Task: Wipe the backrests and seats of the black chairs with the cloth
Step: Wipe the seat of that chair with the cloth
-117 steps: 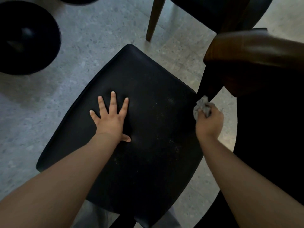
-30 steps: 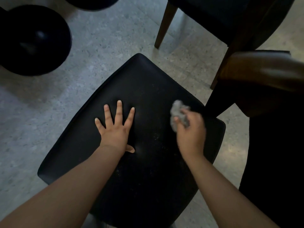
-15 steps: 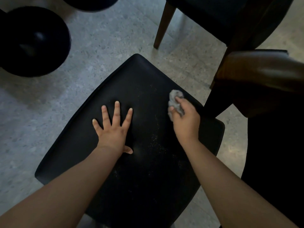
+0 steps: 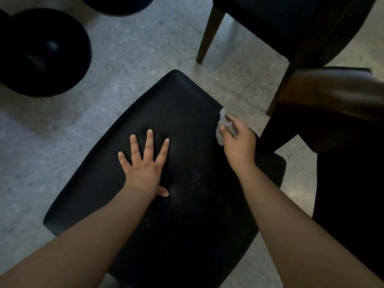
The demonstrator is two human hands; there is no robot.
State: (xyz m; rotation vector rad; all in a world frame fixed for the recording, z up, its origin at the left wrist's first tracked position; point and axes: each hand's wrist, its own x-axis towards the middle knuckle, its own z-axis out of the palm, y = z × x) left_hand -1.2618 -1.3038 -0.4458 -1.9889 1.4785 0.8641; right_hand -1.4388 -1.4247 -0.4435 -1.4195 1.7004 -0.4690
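1. The left hand (image 4: 145,163) lies flat on the middle of the black chair seat (image 4: 187,225). Its fingers are straight and spread, the thumb points sideways, and it holds nothing.
2. The right hand (image 4: 239,142) grips the crumpled grey cloth (image 4: 222,121) with curled fingers, at the seat's far right edge.
3. Pale specks dot the seat between the 2 forearms.
4. A brown wooden rail (image 4: 332,96) stands just right of the seat.
5. 1 more black chair (image 4: 270,21) stands beyond, on the speckled floor (image 4: 145,48).
6. A round black object (image 4: 41,53) sits at far left.
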